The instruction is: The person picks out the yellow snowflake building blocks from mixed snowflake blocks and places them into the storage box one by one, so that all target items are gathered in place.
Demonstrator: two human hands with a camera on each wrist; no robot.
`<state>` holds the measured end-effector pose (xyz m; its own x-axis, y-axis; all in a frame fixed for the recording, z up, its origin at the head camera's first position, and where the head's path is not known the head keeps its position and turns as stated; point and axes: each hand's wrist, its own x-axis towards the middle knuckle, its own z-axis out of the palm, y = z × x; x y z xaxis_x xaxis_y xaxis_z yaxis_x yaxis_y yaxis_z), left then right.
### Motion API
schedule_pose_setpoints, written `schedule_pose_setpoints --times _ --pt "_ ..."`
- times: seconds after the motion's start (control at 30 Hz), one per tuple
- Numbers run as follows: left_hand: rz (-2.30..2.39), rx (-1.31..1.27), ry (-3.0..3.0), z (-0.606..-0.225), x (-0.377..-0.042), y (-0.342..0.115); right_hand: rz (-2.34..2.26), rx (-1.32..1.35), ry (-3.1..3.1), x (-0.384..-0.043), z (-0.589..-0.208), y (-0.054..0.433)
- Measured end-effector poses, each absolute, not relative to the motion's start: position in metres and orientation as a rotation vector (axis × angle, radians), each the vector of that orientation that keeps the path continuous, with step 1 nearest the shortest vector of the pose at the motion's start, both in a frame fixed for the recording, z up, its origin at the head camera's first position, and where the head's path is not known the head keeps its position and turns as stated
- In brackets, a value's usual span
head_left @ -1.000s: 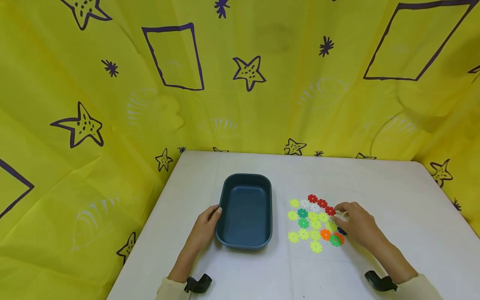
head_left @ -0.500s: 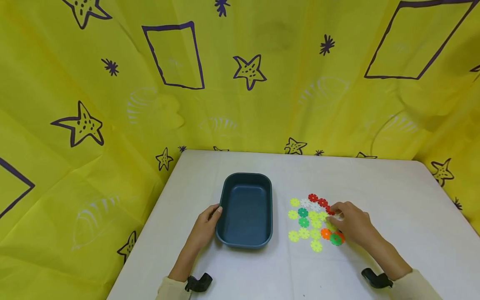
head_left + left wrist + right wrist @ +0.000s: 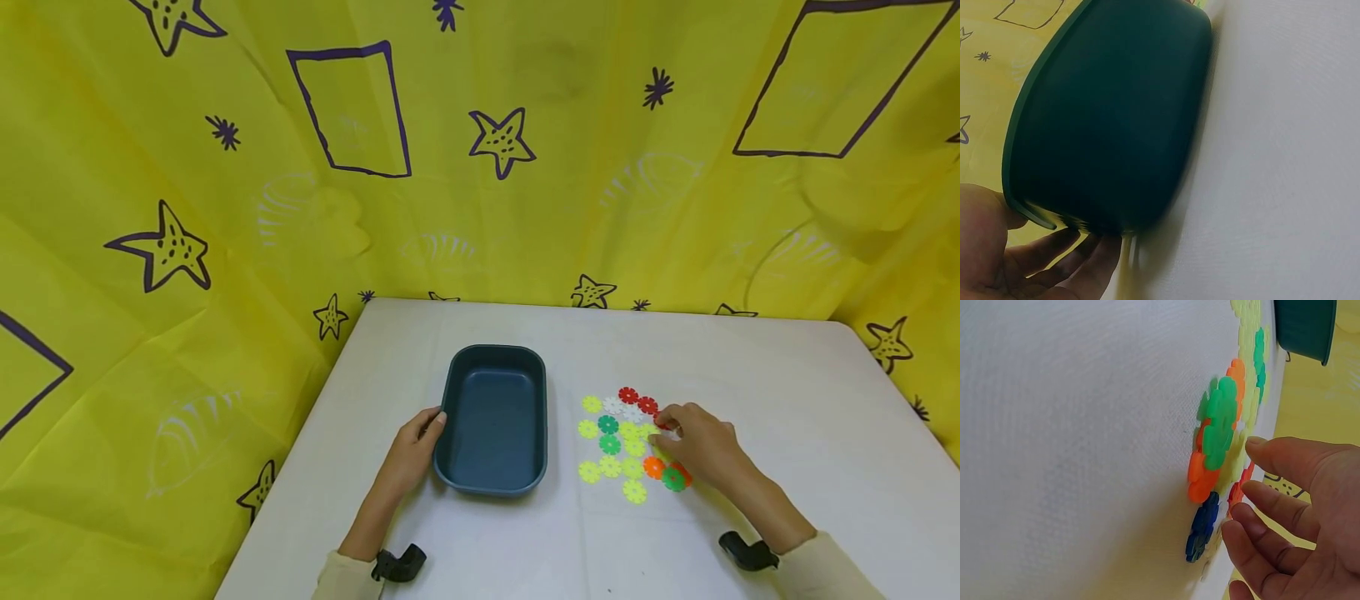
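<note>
My left hand (image 3: 408,454) grips the left side wall of a dark blue-green plastic tub (image 3: 491,433), thumb at the rim and fingers against the outside. Nothing lies inside the tub. My right hand (image 3: 708,446) hovers at the right edge of a group of flower-shaped plastic discs, fingers bent and apart with nothing between them. Its fingertips overlap a red disc (image 3: 660,420) and yellow ones. A green disc (image 3: 1219,425) lies on an orange disc (image 3: 1200,484) just below. In the right wrist view, a dark blue disc (image 3: 1202,526) shows near the fingers; the hand hides it from the head view.
Yellow discs (image 3: 611,466), green discs (image 3: 609,444), white discs (image 3: 630,413) and more red discs (image 3: 628,396) lie flat on the white table (image 3: 810,392). A yellow patterned curtain (image 3: 450,217) hangs behind and at both sides. Each wrist wears a black camera.
My right hand has moved slightly left over the discs, covering part of the red disc and hiding the dark blue one. My left hand and the tub stay in place.
</note>
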<state>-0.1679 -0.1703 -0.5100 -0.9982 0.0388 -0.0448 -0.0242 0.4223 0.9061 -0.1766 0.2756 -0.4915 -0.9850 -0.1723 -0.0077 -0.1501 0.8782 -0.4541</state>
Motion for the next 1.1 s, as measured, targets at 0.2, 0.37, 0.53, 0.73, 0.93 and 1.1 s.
schedule_pose_setpoints --times 0.2,0.37,0.53,0.73,0.93,1.1 --pt "1.667 0.014 2.596 -0.511 -0.168 -0.170 -0.712 -0.274 3.003 -0.177 -0.490 0.275" --pt "1.664 0.005 2.592 -0.511 -0.169 -0.170 -0.703 -0.290 2.990 -0.180 -0.488 0.275" --pt "1.662 0.004 2.596 -0.511 -0.169 -0.170 -0.632 -0.312 2.968 -0.185 -0.485 0.276" --pt "1.659 0.006 2.595 -0.511 -0.169 -0.170 -0.587 -0.328 2.924 -0.189 -0.483 0.274" --pt "1.659 0.013 2.591 -0.510 -0.168 -0.170 -0.579 -0.297 2.879 -0.192 -0.483 0.272" --pt "1.654 0.018 2.607 -0.510 -0.168 -0.170 -0.561 -0.276 2.846 -0.195 -0.481 0.268"
